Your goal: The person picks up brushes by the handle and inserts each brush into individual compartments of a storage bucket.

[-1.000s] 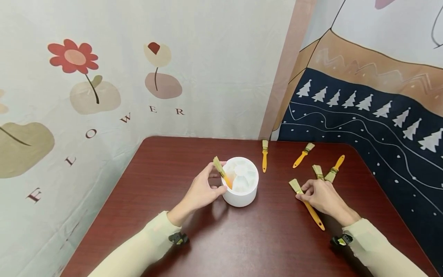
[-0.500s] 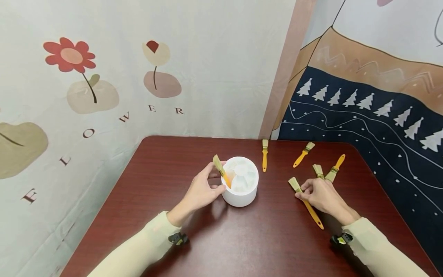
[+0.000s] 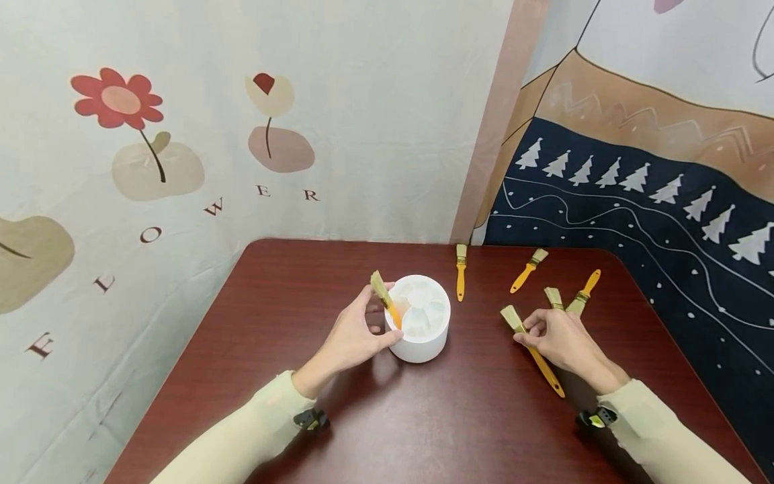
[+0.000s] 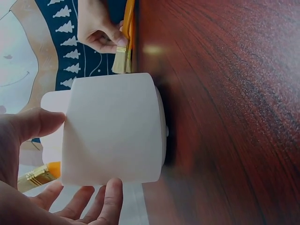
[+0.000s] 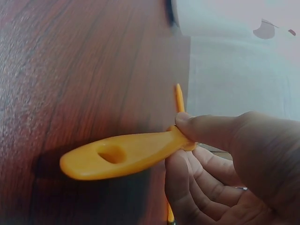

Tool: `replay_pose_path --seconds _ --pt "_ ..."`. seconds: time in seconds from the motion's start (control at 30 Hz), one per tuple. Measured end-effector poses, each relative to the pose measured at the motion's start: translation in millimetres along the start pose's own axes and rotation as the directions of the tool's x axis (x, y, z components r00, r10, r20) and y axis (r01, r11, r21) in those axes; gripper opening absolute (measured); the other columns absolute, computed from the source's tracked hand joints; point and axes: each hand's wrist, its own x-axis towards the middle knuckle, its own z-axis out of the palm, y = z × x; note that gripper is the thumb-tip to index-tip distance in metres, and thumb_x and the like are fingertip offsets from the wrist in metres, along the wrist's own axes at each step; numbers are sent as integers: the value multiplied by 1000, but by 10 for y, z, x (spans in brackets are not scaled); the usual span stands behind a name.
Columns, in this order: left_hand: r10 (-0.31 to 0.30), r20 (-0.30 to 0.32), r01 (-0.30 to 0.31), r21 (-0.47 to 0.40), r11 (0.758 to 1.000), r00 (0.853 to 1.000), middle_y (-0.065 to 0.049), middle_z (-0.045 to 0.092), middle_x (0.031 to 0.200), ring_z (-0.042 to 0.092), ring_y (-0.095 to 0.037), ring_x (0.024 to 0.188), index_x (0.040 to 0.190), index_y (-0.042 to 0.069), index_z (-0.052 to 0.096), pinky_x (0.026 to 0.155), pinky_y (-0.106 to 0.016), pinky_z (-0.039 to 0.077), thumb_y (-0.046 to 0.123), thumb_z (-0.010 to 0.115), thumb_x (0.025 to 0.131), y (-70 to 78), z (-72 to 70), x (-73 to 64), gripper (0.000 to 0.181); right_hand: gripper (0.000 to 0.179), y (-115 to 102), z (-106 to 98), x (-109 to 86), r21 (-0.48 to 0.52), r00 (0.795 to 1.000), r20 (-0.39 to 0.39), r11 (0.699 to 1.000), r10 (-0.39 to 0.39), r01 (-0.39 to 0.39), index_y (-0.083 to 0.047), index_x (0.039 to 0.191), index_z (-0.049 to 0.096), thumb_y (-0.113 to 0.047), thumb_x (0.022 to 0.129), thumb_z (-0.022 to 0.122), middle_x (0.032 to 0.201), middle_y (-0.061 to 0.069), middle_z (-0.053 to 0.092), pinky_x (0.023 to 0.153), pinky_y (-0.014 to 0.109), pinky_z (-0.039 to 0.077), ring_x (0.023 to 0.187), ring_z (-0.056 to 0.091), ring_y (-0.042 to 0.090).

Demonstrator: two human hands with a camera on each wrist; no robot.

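My left hand (image 3: 353, 336) grips a round white pot (image 3: 418, 349) on the table, thumb at the near side and fingers round the far left side. The pot's top is split into several compartments. In its left part stands a paintbrush (image 3: 381, 289), handle down, bristles up, leaning left; the left wrist view shows its metal collar (image 4: 40, 177) near the palm. My right hand (image 3: 562, 339) pinches another paintbrush (image 3: 547, 370) near the top of its yellow handle, bristles pointing away. The handle's holed end (image 5: 93, 159) appears large in the right wrist view.
Behind the right hand lie two paintbrushes close together, one with bristles showing (image 3: 553, 298) and one with its handle (image 3: 592, 282) outward. Two more, a slanted paintbrush (image 3: 529, 271) and a straight paintbrush (image 3: 461, 272), lie by the back edge of the reddish-brown table (image 3: 290, 282).
The held paintbrush has shifted slightly up and left in the head view with my right hand. My left thumb has slid a little further onto the pot. The other paintbrushes lie as before.
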Motion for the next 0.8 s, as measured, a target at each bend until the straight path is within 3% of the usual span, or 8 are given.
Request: replay_pose_path --seconds 0.17,0.4,0.8 --pt "-8 1 8 16 1000 1000 -1 77 146 78 -26 136 165 32 57 100 -44 71 14 97 91 5 5 -10 87 31 -33 -4 -20 17 1000 -19 1000 -3 3 -4 106 83 -30 97 98 87 0 79 63 25 52 77 66 12" --pt "8 -2 -8 -3 1000 1000 -11 79 144 79 -32 135 166 25 56 99 -46 72 17 101 88 -5 16 -10 90 29 -111 -16 -47 36 999 -46 999 -21 22 -5 104 82 -28 96 98 85 -2 77 60 24 51 76 65 12" --pt "3 0 -3 -2 1000 1000 -10 78 143 80 -32 133 166 26 56 98 -48 72 19 103 87 -13 16 -10 92 28 -266 -53 -90 36 995 -84 998 -47 50 -7 106 82 -25 95 100 85 -2 73 59 24 49 77 62 13"
